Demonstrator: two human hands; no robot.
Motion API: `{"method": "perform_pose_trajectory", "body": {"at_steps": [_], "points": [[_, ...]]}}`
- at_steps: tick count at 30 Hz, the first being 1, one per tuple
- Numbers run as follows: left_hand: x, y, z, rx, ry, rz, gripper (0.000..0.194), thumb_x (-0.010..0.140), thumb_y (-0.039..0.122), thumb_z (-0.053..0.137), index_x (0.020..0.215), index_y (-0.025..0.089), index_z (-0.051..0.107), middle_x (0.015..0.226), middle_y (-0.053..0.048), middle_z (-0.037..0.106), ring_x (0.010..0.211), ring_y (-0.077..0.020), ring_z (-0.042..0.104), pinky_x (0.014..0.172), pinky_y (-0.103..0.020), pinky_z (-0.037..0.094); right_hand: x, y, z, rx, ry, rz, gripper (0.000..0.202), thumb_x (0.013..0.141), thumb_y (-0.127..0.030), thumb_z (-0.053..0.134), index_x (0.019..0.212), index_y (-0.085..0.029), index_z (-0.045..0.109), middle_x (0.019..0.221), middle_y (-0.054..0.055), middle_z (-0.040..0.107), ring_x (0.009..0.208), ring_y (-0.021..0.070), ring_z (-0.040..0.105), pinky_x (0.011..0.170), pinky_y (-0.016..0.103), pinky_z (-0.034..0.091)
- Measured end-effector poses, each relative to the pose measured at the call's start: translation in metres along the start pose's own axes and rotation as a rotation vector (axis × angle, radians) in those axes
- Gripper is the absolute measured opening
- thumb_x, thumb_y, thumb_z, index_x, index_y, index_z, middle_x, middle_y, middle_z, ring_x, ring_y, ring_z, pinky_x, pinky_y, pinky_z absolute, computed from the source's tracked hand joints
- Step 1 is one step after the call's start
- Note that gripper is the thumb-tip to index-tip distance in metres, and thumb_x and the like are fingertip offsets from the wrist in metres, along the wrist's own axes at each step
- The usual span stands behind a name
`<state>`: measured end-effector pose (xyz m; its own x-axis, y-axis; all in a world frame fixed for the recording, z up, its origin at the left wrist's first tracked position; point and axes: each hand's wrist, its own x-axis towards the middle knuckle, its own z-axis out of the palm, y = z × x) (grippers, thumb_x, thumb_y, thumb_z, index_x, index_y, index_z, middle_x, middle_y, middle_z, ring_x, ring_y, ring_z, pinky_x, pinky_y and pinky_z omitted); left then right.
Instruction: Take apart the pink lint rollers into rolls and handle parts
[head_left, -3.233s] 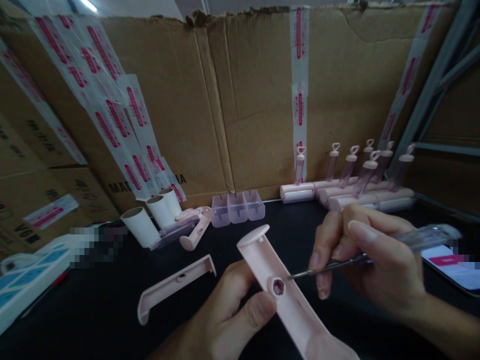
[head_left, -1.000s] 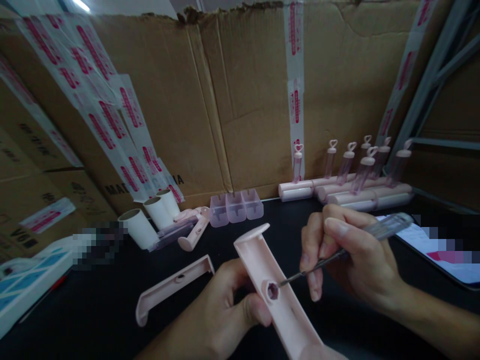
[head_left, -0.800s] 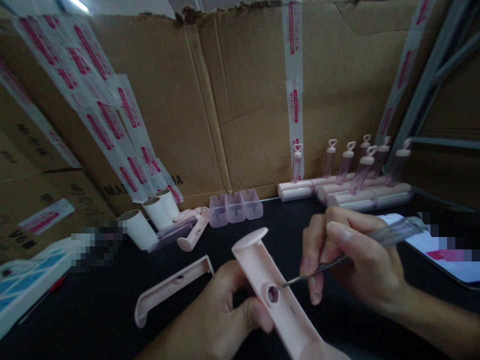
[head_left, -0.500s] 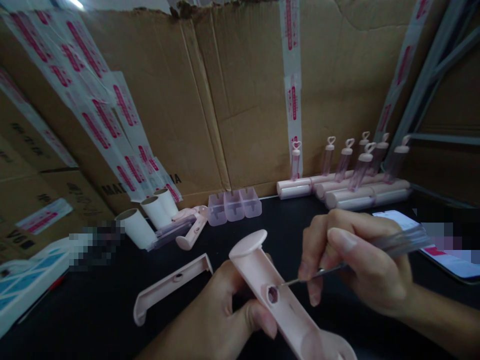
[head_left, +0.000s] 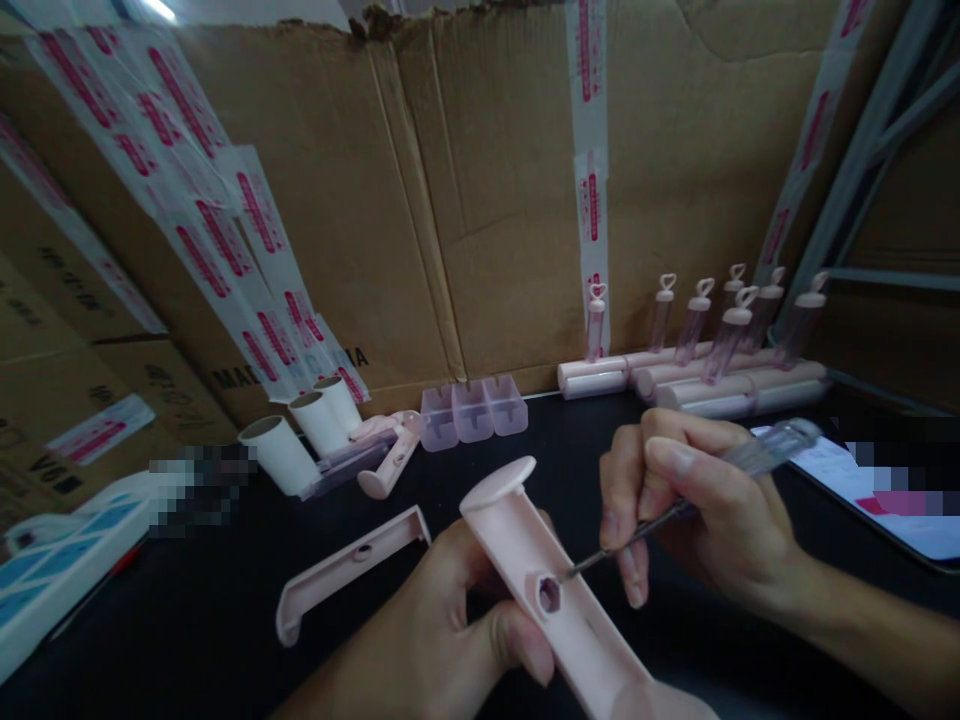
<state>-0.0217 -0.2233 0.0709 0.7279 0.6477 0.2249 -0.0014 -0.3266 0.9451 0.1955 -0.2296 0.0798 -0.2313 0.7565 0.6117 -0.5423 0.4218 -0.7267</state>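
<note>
My left hand [head_left: 480, 610] is wrapped round a pink plastic half-shell [head_left: 525, 540], which lies tilted with its hollow side up and a round hole in its middle. Pinched in my right hand [head_left: 697, 510] is a thin screwdriver [head_left: 757, 450] with a clear handle. Its metal tip is beside the hole, at the shell's inner wall; whether it touches is hard to tell. Another pink half-shell [head_left: 352, 560] with a hole rests on the black table [head_left: 217, 630], left of my left hand.
White rolls [head_left: 277, 455], small pink parts [head_left: 394, 460] and a translucent three-section holder [head_left: 474, 412] stand behind. Finished-looking pink cylinders [head_left: 750, 385] with clear tubes line the back right. A phone [head_left: 877, 500] lies right, a power strip [head_left: 82, 545] left, cardboard [head_left: 495, 220] behind.
The screwdriver's handle has swung slightly left and up in my right hand, and its tip remains near the hole. My left hand still holds the shell. The view has shifted slightly.
</note>
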Motion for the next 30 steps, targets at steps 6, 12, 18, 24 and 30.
{"method": "perform_pose_trajectory", "body": {"at_steps": [6, 12, 18, 24, 30], "points": [[-0.003, -0.001, 0.003, 0.059, 0.056, -0.077, 0.051, 0.086, 0.068, 0.061, 0.091, 0.018, 0.056, 0.087, -0.001, 0.055, 0.075, -0.0124, 0.050, 0.068, -0.025, 0.042, -0.004, -0.006, 0.001, -0.176, 0.012, -0.072, 0.029, 0.101, -0.023, 0.052, 0.073, -0.019, 0.060, 0.072, 0.002, 0.070, 0.047, 0.0126, 0.066, 0.041, 0.020, 0.053], [-0.002, -0.005, 0.003, 0.101, 0.075, -0.072, 0.055, 0.085, 0.072, 0.058, 0.090, 0.018, 0.058, 0.089, -0.002, 0.058, 0.077, -0.0146, 0.054, 0.068, -0.026, 0.044, -0.008, -0.016, 0.002, -0.563, -0.099, -0.214, 0.026, 0.103, -0.025, 0.049, 0.083, -0.021, 0.065, 0.068, 0.001, 0.069, 0.055, 0.0141, 0.067, 0.050, 0.024, 0.051], [0.000, -0.005, 0.000, 0.100, 0.080, -0.078, 0.056, 0.083, 0.073, 0.059, 0.091, 0.018, 0.059, 0.091, -0.002, 0.057, 0.080, -0.0155, 0.055, 0.071, -0.027, 0.045, -0.007, -0.015, 0.000, -0.543, -0.089, -0.179, 0.028, 0.104, -0.025, 0.048, 0.084, -0.021, 0.068, 0.068, 0.001, 0.068, 0.054, 0.0136, 0.066, 0.050, 0.023, 0.052], [0.002, 0.002, -0.002, -0.006, 0.027, -0.030, 0.048, 0.087, 0.065, 0.062, 0.092, 0.018, 0.056, 0.087, -0.001, 0.053, 0.075, -0.0125, 0.050, 0.066, -0.023, 0.042, -0.004, -0.007, 0.000, -0.144, 0.014, -0.049, 0.029, 0.102, -0.025, 0.052, 0.076, -0.020, 0.064, 0.074, 0.002, 0.070, 0.049, 0.0120, 0.066, 0.041, 0.019, 0.054], [0.000, 0.001, -0.003, -0.107, -0.017, -0.081, 0.046, 0.086, 0.062, 0.066, 0.086, 0.018, 0.053, 0.080, 0.002, 0.050, 0.070, -0.0104, 0.046, 0.062, -0.020, 0.040, -0.003, -0.003, 0.004, -0.024, 0.051, 0.027, 0.029, 0.100, -0.028, 0.056, 0.073, -0.020, 0.064, 0.071, 0.002, 0.072, 0.047, 0.0128, 0.067, 0.040, 0.019, 0.057]]}}
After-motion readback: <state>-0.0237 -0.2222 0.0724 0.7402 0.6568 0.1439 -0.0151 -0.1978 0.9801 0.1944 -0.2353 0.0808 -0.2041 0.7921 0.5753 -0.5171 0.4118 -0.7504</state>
